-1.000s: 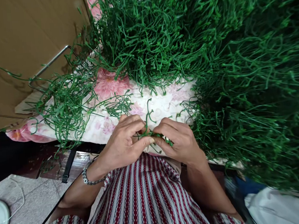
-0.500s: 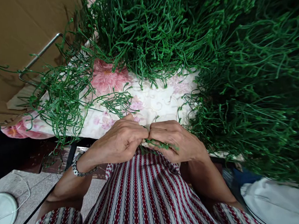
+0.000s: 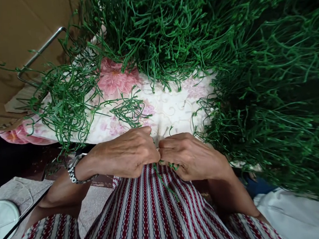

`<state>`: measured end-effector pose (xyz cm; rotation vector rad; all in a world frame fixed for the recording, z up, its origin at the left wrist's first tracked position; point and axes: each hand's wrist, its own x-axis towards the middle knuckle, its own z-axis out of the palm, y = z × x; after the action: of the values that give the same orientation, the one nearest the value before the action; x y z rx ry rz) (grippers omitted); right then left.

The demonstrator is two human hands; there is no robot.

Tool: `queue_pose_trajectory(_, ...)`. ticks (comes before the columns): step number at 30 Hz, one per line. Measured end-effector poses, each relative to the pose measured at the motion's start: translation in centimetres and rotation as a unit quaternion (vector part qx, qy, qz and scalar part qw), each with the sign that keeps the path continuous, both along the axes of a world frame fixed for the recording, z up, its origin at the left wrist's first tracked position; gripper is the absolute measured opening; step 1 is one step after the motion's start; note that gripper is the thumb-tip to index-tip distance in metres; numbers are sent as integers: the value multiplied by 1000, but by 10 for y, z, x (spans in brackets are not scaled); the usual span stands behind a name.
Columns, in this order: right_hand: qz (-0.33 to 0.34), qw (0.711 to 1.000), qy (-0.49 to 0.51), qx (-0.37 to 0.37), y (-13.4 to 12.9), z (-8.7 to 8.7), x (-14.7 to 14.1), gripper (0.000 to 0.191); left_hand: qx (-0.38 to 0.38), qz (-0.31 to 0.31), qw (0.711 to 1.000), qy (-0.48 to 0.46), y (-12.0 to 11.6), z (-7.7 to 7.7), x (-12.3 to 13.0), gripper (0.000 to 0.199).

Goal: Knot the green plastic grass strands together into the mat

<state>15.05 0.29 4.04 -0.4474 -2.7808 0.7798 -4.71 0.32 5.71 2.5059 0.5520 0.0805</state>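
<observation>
My left hand (image 3: 129, 153), with a metal-banded watch (image 3: 73, 169) at the wrist, is closed, its fingertips against those of my right hand (image 3: 194, 155). The right hand is closed too, and green sprigs (image 3: 174, 166) show between its fingers. One thin green stem (image 3: 165, 184) hangs below the joined fingertips, over the striped clothing (image 3: 145, 217). What the left fingers pinch is partly hidden, but the stem comes out from there. Just beyond the hands, a small bunch of green stems (image 3: 130, 109) lies on the floral cloth (image 3: 169, 109).
A large heap of thin, fork-tipped green stems (image 3: 272, 98) covers the back and right. A looser tangle (image 3: 66, 105) lies at left, near a bent metal bar (image 3: 41, 49) and brown cardboard (image 3: 23, 27). A white round lid-like object (image 3: 2, 220) is lower left, white fabric (image 3: 298, 211) lower right.
My left hand has turned more knuckles-up and both hands have dropped slightly. A stem now hangs below the fingertips; less green shows in the right hand. The view has shifted a little.
</observation>
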Motion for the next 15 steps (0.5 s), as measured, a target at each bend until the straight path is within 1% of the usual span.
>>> queue_pose_trajectory(2,-24,1000,7,8,0,0,3,15,1,14,1000,-23,3,0,0,23)
queue_pose_trajectory(6,-111,992,61,-5,4,-6,9,10,-7,115,990,-86,8,-3,1,19)
queue_pose_trajectory(8,-124,988,90,-12,5,-8,9,7,-14,141,986,-84,9,-4,3,17)
queue_pose_trajectory(10,-113,988,102,-14,6,-10,8,6,-17,132,988,-75,10,-4,4,19)
queue_pose_trajectory(12,-89,992,93,-17,7,-9,6,10,-25,94,993,-72,11,-5,4,21)
queue_pose_trajectory(15,-68,994,82,-8,7,-7,3,16,-46,44,993,-95,12,-6,2,23)
